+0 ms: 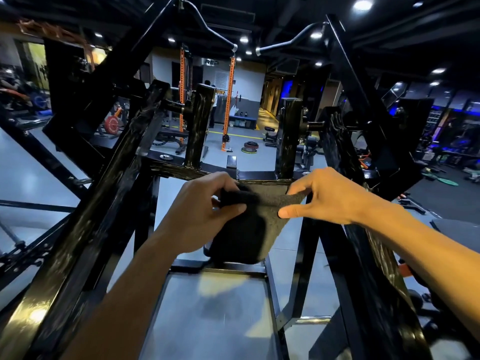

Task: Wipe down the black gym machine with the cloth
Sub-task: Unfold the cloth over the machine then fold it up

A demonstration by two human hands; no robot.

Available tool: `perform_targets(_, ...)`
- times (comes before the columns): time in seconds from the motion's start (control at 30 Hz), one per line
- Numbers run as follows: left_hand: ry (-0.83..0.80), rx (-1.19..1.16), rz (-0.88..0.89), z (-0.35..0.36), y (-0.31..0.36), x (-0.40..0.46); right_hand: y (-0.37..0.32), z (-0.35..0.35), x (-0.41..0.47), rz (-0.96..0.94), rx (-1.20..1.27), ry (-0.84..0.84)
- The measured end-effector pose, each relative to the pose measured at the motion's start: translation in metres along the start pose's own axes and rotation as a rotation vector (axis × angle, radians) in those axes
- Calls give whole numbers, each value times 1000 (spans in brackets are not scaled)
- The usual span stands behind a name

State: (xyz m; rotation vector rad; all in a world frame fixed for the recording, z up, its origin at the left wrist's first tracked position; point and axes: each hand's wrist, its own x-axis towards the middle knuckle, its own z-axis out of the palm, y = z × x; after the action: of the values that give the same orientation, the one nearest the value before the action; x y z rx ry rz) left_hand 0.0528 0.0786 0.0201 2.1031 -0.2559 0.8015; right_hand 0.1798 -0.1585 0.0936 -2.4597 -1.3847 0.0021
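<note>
A dark grey cloth (262, 224) hangs between both hands just in front of the black gym machine's (109, 193) horizontal crossbar (259, 175). My left hand (202, 214) grips the cloth's bunched left end. My right hand (327, 196) pinches the cloth's upper right corner between thumb and fingers. The cloth's lower part droops in a fold over the open frame. Two short black uprights (197, 128) rise from the crossbar behind the hands. Smeared streaks show on the glossy bars.
Slanted black beams flank both arms, the left one (85, 229) close to my forearm. Curved handles (213, 29) hang overhead. Beyond lie an orange rack (230, 100), weight plates (249, 148) on the grey floor and a bench. A person stands far back.
</note>
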Motion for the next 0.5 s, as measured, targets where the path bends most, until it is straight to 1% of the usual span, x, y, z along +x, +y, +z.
perform_targets(0.07, -26, -43, -16, 5, 0, 0, 2, -3, 1, -25, -48, 20)
perform_targets(0.17, -14, -127, -88, 10, -7, 1, 0, -13, -3, -91, -129, 73)
perform_targets(0.3, -37, -265, -155, 13, -6, 3, -4, -22, -4, -168, -317, 60)
perform_targets(0.37, -71, -369, -181, 10, -2, 3, -2, -25, -5, -198, -358, 37)
perform_targets(0.4, -81, -408, -198, 6, -1, 3, -1, -26, -6, -205, -327, 27)
perform_targets(0.43, -84, -432, -218, 3, -4, 4, 1, -26, -8, -205, -240, 18)
perform_targets(0.5, -78, -471, -267, -3, -11, 3, 2, -23, -12, -215, 1, 12)
